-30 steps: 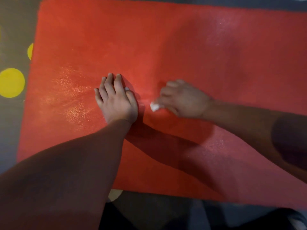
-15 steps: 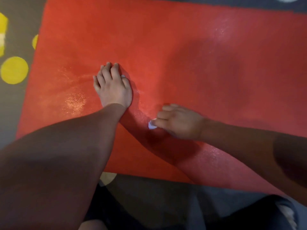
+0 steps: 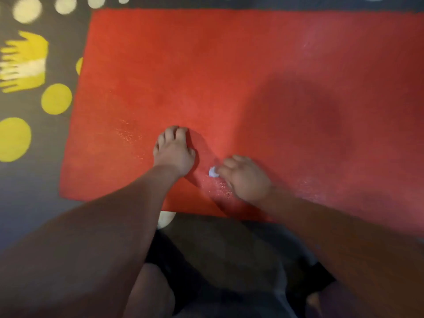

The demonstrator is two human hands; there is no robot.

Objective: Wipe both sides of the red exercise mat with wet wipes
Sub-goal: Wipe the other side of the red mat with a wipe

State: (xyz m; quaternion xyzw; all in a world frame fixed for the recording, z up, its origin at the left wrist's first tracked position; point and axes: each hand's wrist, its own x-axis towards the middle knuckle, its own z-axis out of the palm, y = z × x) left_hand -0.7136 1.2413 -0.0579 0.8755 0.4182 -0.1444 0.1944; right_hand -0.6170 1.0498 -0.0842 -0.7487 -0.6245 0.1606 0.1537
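Note:
The red exercise mat [image 3: 229, 76] lies flat on a dark floor and fills most of the view. My left hand [image 3: 174, 152] rests flat on the mat near its front edge, fingers straight and together. Just to its right, my right hand [image 3: 245, 177] presses a small bunched white wet wipe [image 3: 213, 172] onto the mat, fingers curled round it; only a bit of the wipe shows at the fingertips. A faint damp sheen marks the mat around both hands. The frame is blurred.
A dark floor covering with yellow dots [image 3: 56, 99] and pale dots [image 3: 27, 10] surrounds the mat, with a yellow hand-shaped print [image 3: 25, 61] at the left. My knees in dark shorts [image 3: 218, 260] are at the mat's front edge.
My right hand has dragged the wipe toward me, from the mat's middle to near its front edge. The left hand stayed planted. The camera has pulled back, showing more floor.

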